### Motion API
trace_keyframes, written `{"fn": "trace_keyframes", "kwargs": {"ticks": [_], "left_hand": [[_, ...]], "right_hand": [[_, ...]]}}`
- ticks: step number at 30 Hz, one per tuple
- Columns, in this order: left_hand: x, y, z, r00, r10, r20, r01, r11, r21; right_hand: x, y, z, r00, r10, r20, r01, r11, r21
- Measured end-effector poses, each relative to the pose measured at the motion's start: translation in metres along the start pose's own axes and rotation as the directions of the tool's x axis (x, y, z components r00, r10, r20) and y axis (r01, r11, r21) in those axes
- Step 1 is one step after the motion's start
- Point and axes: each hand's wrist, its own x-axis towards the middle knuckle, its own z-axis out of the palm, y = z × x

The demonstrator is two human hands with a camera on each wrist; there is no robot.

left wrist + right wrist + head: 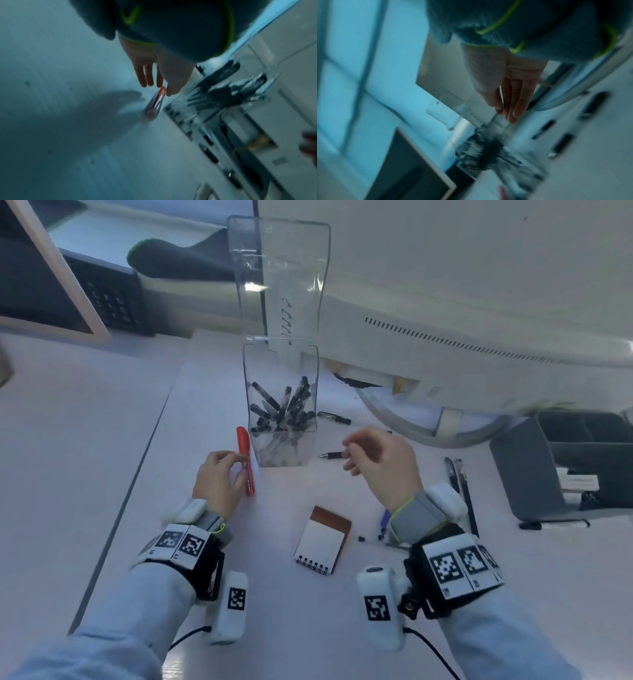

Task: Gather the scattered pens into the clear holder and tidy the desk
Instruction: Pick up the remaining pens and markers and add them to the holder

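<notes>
Clear holder upright, packed, black pens.

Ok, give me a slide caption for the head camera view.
Left hand pinches a red marker beside the pen-filled clear plastic holder; right hand hovers empty.

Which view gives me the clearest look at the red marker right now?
The head view: the red marker shows sharp along nearly its whole length, pinched by the left hand beside the clear holder. The left wrist view shows it blurred and foreshortened; the right wrist view misses it.
</notes>
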Motion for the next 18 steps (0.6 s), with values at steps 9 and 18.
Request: {"fn": "trace_keyframes", "kwargs": {"ticks": [9,18], "left_hand": [[-0.013,-0.024,-0.005,0.98,-0.151,-0.131,0.163,0.983,0.083],[-0.064,-0.022,-0.024,0.958,-0.286,-0.029,0.274,0.938,-0.21]], "right_hand": [[-0.017,0.088,-0.004,0.98,0.151,0.133,-0.066,0.865,-0.498],[-0.021,0.085,0.059,0.894,-0.147,0.424,0.41,0.651,-0.639]]}}
